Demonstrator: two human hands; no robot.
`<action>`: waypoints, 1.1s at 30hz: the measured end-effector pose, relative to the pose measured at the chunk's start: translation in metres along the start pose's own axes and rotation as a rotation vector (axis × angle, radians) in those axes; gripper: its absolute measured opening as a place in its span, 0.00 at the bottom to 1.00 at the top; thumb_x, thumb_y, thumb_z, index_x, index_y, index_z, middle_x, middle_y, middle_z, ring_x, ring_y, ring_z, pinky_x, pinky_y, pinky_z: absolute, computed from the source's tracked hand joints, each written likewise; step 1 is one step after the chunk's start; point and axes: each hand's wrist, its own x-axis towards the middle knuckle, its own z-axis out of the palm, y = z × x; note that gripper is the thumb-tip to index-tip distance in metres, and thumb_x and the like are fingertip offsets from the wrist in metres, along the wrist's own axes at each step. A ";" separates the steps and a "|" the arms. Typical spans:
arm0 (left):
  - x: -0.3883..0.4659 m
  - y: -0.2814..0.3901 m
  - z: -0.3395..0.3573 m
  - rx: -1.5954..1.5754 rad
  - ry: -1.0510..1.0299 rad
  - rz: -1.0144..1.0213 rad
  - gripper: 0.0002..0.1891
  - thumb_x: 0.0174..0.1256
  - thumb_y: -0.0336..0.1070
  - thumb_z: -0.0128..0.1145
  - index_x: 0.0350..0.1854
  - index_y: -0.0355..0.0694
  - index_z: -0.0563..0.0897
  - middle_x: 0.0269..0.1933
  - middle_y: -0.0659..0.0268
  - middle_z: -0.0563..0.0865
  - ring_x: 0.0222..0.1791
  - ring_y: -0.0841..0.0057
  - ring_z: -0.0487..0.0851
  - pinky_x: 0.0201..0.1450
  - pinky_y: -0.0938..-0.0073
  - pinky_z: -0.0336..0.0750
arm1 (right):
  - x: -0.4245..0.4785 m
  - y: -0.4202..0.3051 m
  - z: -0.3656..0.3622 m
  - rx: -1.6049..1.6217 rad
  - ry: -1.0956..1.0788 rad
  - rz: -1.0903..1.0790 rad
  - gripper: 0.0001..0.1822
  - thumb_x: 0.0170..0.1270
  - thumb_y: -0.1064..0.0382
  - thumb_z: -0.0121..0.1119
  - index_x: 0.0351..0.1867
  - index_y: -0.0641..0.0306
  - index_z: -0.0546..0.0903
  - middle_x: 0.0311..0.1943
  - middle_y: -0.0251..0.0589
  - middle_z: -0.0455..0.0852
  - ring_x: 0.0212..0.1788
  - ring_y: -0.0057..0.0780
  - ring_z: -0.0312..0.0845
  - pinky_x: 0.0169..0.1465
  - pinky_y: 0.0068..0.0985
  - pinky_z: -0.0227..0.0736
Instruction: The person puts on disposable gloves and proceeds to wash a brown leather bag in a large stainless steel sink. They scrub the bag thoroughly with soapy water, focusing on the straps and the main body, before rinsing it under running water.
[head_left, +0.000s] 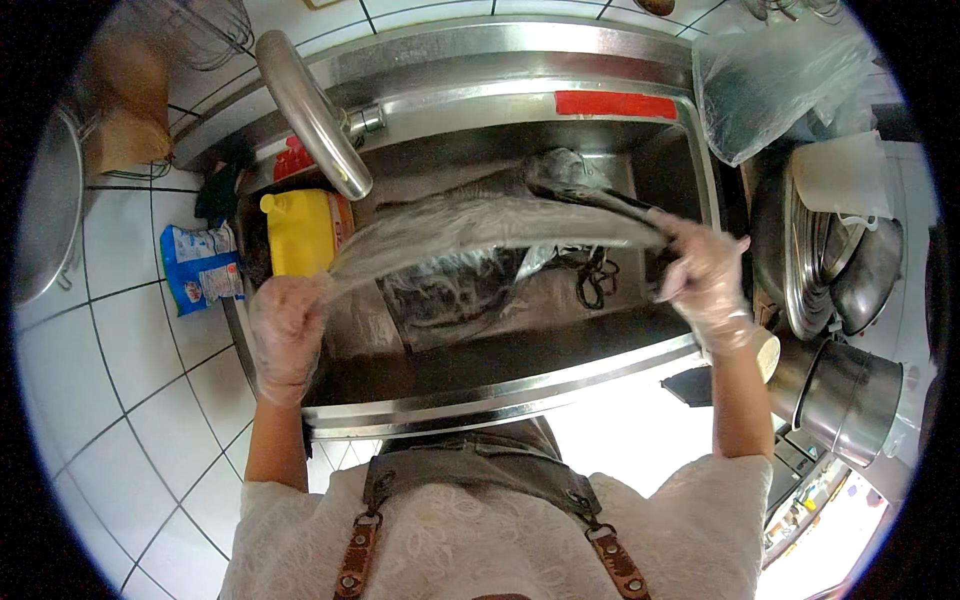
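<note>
A blurred greyish sheet (480, 225), cloth or plastic, is stretched in an arc above the stainless steel sink (495, 379). My left hand (289, 337), in a clear disposable glove, is closed around its left end. At the sheet's right end, my right hand (705, 285) grips it, also gloved and blurred by motion. Below the sheet, wet dark material (450, 300) lies on the sink floor, partly hidden. Beside it is a loop of black cord (596, 281). A shiny bundled piece (566, 169) sits behind the sheet; its kind is unclear.
A metal faucet (311, 112) reaches over the sink's left back. Left are a yellow plastic jug (300, 232) and a blue packet (201, 266). To the right are a clear plastic bag (780, 90), a white plastic container (844, 176), stacked metal pans (806, 255) and a steel pot (851, 401).
</note>
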 end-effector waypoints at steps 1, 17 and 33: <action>-0.013 -0.009 0.011 0.030 -0.061 0.057 0.15 0.54 0.25 0.65 0.46 0.43 0.86 0.39 0.60 0.85 0.41 0.57 0.83 0.45 0.57 0.77 | -0.014 0.011 0.023 -0.162 -0.039 -0.078 0.16 0.45 0.74 0.71 0.38 0.58 0.83 0.35 0.43 0.90 0.35 0.41 0.87 0.43 0.37 0.81; -0.087 -0.097 0.307 -0.060 -0.379 -0.661 0.32 0.73 0.41 0.59 0.77 0.42 0.65 0.75 0.49 0.69 0.73 0.53 0.69 0.75 0.57 0.66 | 0.025 0.099 0.362 -0.321 -0.163 0.464 0.21 0.71 0.52 0.61 0.53 0.66 0.72 0.38 0.55 0.88 0.42 0.57 0.88 0.45 0.47 0.82; -0.085 -0.128 0.344 -0.325 -0.460 -1.264 0.35 0.82 0.54 0.46 0.82 0.41 0.57 0.81 0.52 0.62 0.76 0.58 0.64 0.81 0.61 0.57 | 0.018 0.144 0.150 0.408 0.610 0.488 0.11 0.62 0.71 0.71 0.45 0.65 0.84 0.37 0.32 0.87 0.41 0.24 0.79 0.46 0.26 0.77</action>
